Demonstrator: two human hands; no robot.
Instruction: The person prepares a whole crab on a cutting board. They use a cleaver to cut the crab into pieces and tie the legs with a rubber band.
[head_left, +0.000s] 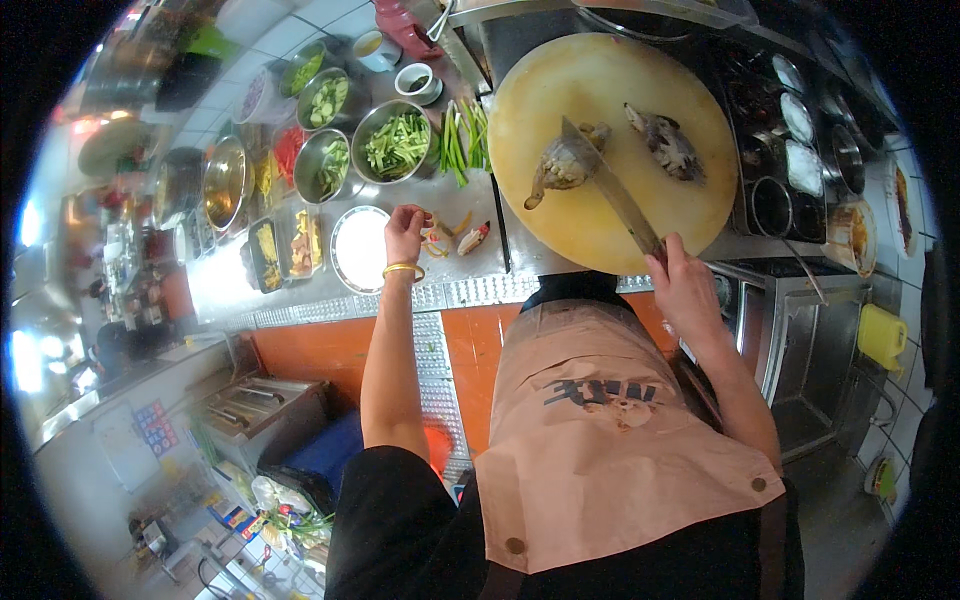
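Observation:
My right hand grips the handle of a broad cleaver. Its blade lies across a piece of cut crab on the round yellow chopping board. Another dark crab piece rests farther right on that board. Over the steel counter, my left hand has its fingers drawn together beside a white plate with a dark-edged rim. Close to those fingertips lie some crab leg pieces and a crab claw with a red tip. Whether the fingers pinch anything is unclear.
Spring onions lie left of the board. Beyond the plate stand steel bowls of cut greens, a white cup and trays of sliced food. Right of the board are containers and a ladle.

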